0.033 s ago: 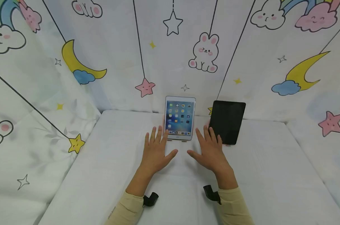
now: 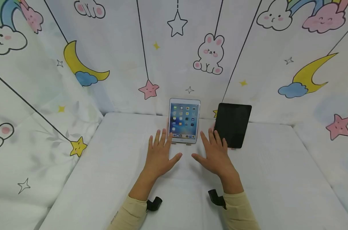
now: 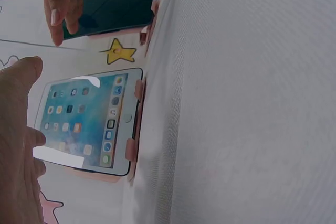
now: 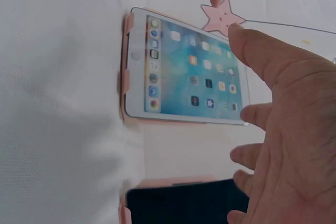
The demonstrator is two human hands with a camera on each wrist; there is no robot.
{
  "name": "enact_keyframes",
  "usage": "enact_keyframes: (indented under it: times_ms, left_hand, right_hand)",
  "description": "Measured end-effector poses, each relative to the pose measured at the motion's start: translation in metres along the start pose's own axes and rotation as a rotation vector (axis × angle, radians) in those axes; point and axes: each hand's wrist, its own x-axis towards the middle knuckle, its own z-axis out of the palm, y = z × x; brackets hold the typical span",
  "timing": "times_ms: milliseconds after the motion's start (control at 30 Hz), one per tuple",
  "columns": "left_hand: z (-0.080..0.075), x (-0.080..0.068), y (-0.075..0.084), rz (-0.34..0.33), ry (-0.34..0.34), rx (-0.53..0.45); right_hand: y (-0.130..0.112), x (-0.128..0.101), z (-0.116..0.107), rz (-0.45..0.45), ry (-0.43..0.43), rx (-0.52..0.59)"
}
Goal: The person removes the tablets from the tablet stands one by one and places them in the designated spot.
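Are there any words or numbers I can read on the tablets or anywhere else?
White tablet: its screen is lit with rows of app icons, but the labels under them are too small and blurred to read.
Black tablet: dark screen, no text.
Left sleeve: a tiny mark, unreadable.
Backdrop: only drawings, no words.

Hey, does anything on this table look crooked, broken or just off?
Only slightly: the dark tablet leans askew on its stand, while the lit tablet stands straight. No damage or spills show. Both hands are open, holding nothing.

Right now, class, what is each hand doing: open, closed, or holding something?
Left hand: open, fingers spread, holding nothing, by the lit tablet.
Right hand: open, fingers spread, holding nothing, between the lit tablet and the dark tablet.
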Motion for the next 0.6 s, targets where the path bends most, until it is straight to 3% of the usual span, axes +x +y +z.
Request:
enact_keyframes:
  times_ms: [233, 400, 600]
  left_hand:
    - [0.000, 0.001, 0.001, 0.009, 0.007, -0.044]
    - [-0.003, 0.002, 0.001, 0.035, 0.065, -0.264]
    - [-0.003, 0.004, -0.001, 0.074, 0.147, -0.529]
  right_hand:
    - [0.000, 0.001, 0.001, -0.010, 0.029, 0.015]
    - [-0.003, 0.002, -0.001, -0.047, 0.164, 0.054]
    - [-0.011, 0.003, 0.000, -0.058, 0.327, 0.220]
